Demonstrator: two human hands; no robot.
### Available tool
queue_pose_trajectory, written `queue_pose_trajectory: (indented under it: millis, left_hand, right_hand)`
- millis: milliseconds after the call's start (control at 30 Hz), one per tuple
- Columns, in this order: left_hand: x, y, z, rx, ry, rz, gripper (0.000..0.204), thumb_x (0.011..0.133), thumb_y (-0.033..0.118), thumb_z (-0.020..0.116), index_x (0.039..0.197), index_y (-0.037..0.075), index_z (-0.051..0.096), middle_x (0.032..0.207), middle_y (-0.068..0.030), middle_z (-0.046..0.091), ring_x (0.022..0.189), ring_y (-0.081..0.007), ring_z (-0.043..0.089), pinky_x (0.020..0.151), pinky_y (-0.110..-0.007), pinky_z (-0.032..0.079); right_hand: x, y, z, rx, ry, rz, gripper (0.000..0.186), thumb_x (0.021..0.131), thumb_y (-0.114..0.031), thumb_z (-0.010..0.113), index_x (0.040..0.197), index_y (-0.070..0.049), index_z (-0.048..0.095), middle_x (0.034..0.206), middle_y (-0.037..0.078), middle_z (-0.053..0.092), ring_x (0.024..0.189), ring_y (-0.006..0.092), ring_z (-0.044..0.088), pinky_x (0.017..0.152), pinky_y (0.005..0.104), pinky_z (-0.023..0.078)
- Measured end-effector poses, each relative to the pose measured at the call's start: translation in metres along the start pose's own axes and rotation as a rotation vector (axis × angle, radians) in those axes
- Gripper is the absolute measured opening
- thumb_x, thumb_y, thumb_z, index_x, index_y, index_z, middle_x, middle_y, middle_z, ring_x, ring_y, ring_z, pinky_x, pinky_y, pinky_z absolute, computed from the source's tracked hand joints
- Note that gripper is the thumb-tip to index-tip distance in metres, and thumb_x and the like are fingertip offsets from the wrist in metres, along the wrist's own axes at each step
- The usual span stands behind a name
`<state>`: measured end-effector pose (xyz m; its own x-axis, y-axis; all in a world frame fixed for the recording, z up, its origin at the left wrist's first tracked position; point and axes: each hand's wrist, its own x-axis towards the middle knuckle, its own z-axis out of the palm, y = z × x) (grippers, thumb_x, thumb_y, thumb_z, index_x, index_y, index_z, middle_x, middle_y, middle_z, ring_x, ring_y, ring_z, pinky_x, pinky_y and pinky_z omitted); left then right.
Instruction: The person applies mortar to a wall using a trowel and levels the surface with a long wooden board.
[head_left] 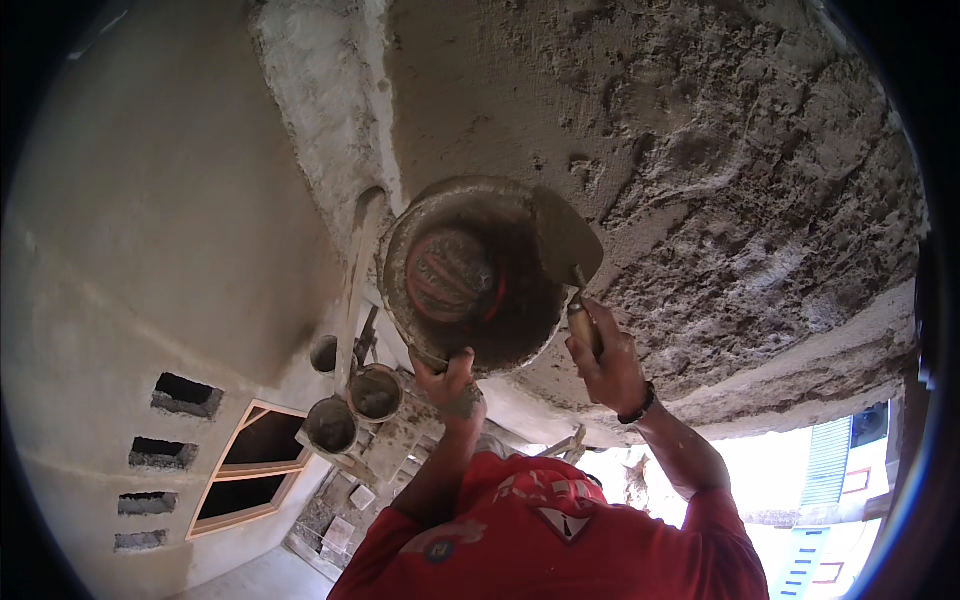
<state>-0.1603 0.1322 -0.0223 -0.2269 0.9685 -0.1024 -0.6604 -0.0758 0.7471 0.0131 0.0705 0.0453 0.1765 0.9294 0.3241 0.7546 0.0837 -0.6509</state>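
My left hand (pixel 452 387) grips the near rim of a round mortar bucket (pixel 540 345), its thumb and fingers closed on the edge. Grey mortar coats the bucket, and its dark inside faces me. A rounded, mortar-smeared patch with red streaks (pixel 450 275) shows inside; I cannot tell what it is. My right hand (pixel 612 368) is wrapped round the wooden handle of a trowel (pixel 570 238). The trowel's broad, mortar-covered blade overlaps the bucket's right rim. Behind both lies a plastered surface (pixel 470 90), smooth toward the left and rough on the right (pixel 740 200).
Left of the bucket runs a long wooden board (pixel 358 270). Below it are several mortar buckets, one (pixel 377 393) beside another (pixel 331 425). The left wall (pixel 150 250) has a wooden-framed window (pixel 255 465) and several dark rectangular holes (pixel 185 396). Bright daylight enters at lower right.
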Motion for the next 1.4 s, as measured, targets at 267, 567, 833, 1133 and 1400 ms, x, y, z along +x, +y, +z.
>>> queue_pose_trajectory:
  millis: [267, 567, 833, 1133, 1400]
  left_hand:
    - [0.009, -0.017, -0.019, 0.054, -0.014, -0.007, 0.063, 0.067, -0.007, 0.058, 0.126, 0.0, 0.038, 0.108, -0.0078, 0.053, 0.091, -0.018, 0.051, 0.086, -0.03, 0.04]
    - [0.013, -0.014, -0.038, 0.066, -0.106, 0.012, 0.049, 0.069, -0.004, 0.059, 0.116, -0.001, 0.045, 0.102, -0.0075, 0.055, 0.087, -0.0153, 0.052, 0.081, -0.028, 0.042]
    - [0.011, 0.004, -0.035, 0.146, -0.184, -0.045, 0.046, 0.069, -0.005, 0.058, 0.114, 0.001, 0.048, 0.098, -0.005, 0.057, 0.085, -0.0125, 0.054, 0.073, -0.025, 0.045]
    - [0.027, 0.019, -0.036, 0.24, -0.264, 0.001, 0.04, 0.068, -0.002, 0.057, 0.107, 0.001, 0.05, 0.088, -0.0025, 0.058, 0.076, -0.0094, 0.054, 0.069, -0.023, 0.044]
    - [0.034, 0.032, -0.028, 0.234, -0.267, -0.07, 0.044, 0.065, -0.001, 0.057, 0.108, 0.002, 0.053, 0.096, -0.0037, 0.058, 0.084, -0.0121, 0.054, 0.077, -0.026, 0.044]
  right_hand:
    - [-0.013, -0.004, -0.015, -0.55, -0.424, -0.204, 0.05, 0.079, -0.014, 0.06, 0.125, -0.007, 0.042, 0.098, 0.02, 0.061, 0.074, 0.0326, 0.063, 0.063, 0.0418, 0.053]
    - [0.003, 0.019, -0.059, 0.641, 0.039, 0.002, 0.042, 0.09, -0.016, 0.05, 0.128, 0.0, 0.038, 0.072, 0.007, 0.055, 0.056, 0.0122, 0.055, 0.048, 0.0253, 0.048]
    - [0.012, 0.02, -0.058, 0.891, -0.071, 0.318, 0.05, 0.09, -0.022, 0.054, 0.13, 0.0, 0.035, 0.072, 0.008, 0.056, 0.055, 0.0128, 0.055, 0.048, 0.0252, 0.045]
    - [0.039, 0.013, -0.068, 0.579, -0.213, 0.149, 0.053, 0.087, -0.028, 0.059, 0.126, 0.001, 0.041, 0.07, 0.007, 0.055, 0.052, 0.0109, 0.054, 0.046, 0.0241, 0.045]
    - [0.035, -0.005, -0.079, -0.309, -0.316, -0.521, 0.047, 0.075, -0.015, 0.069, 0.118, -0.008, 0.053, 0.08, 0.006, 0.06, 0.057, 0.0157, 0.058, 0.05, 0.0276, 0.049]
